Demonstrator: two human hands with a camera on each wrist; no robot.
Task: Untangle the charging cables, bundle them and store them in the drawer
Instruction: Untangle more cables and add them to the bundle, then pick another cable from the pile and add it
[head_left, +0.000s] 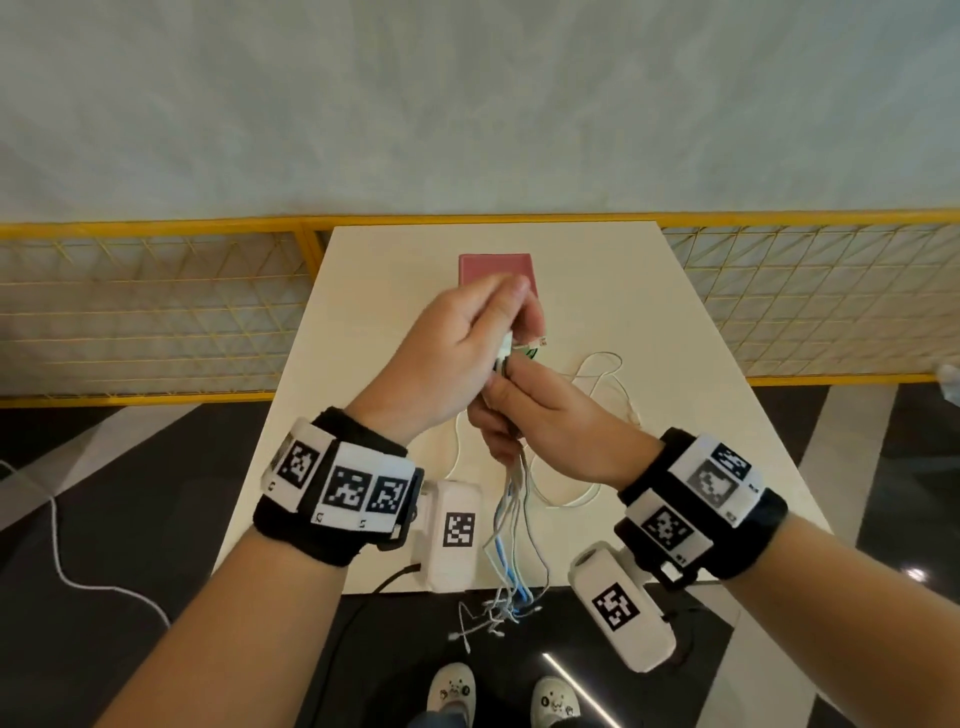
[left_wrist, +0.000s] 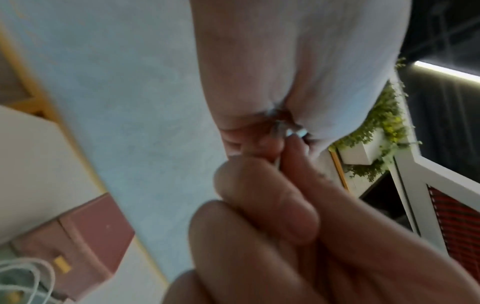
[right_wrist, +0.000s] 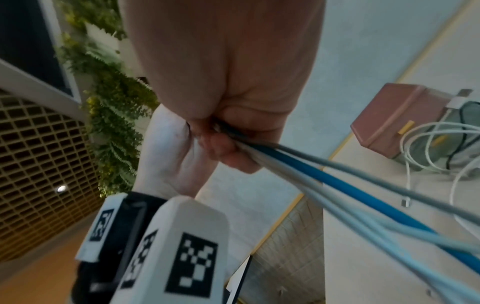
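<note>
Over the cream table (head_left: 649, 291) both hands hold one bunch of charging cables (head_left: 511, 519), grey, white and blue. My left hand (head_left: 511, 317) pinches the plug ends at the top of the bunch (left_wrist: 293, 131). Just below it, my right hand (head_left: 506, 384) grips the bunch in a fist (right_wrist: 221, 72). The strands (right_wrist: 350, 185) hang from that fist past the table's front edge, with loose ends (head_left: 498, 613) dangling above the floor. The pink drawer box (head_left: 496, 267) stands behind the hands, its front mostly hidden.
A loose white cable (head_left: 602, 374) lies looped on the table right of the hands, near the box (right_wrist: 397, 115). A yellow mesh fence (head_left: 156, 312) runs behind the table. Another white cable (head_left: 57, 545) trails on the dark floor at left. My shoes (head_left: 452, 691) are below.
</note>
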